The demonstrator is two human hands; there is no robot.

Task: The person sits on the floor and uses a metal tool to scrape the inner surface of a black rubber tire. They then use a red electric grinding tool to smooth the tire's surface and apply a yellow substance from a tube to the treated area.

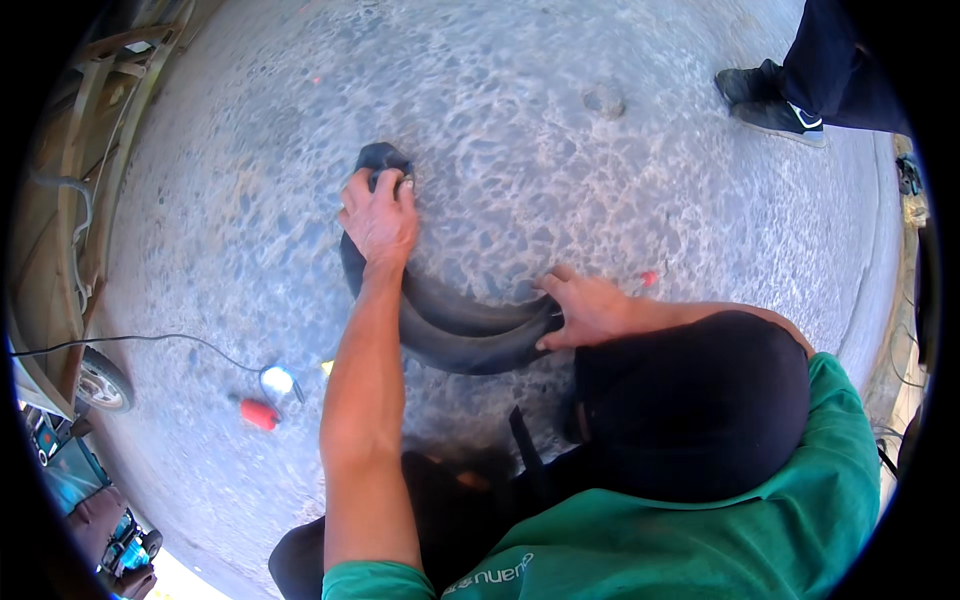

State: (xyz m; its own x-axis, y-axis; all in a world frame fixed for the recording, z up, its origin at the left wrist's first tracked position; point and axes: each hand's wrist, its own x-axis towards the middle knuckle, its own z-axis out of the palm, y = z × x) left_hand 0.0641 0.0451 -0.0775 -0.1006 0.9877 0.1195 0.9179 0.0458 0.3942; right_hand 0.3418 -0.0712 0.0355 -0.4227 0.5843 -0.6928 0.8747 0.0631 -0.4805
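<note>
A black rubber inner tube (480, 348) lies curved on the rough concrete, its two sides squeezed close together. My left hand (378, 218) is closed over the tube near its far end, fingers bent down over the rubber. At the tube's right end, my right hand (588, 308) grips it with the thumb on the near side and the fingers on the far side. The rubber under both palms is hidden.
A lit lamp (277, 380) on a black cable lies left, beside a red cylindrical object (259, 414). A small red piece (648, 278) sits right of my hand. Another person's shoes (775, 105) stand far right. A metal frame (85, 180) and wheel (103, 378) border the left.
</note>
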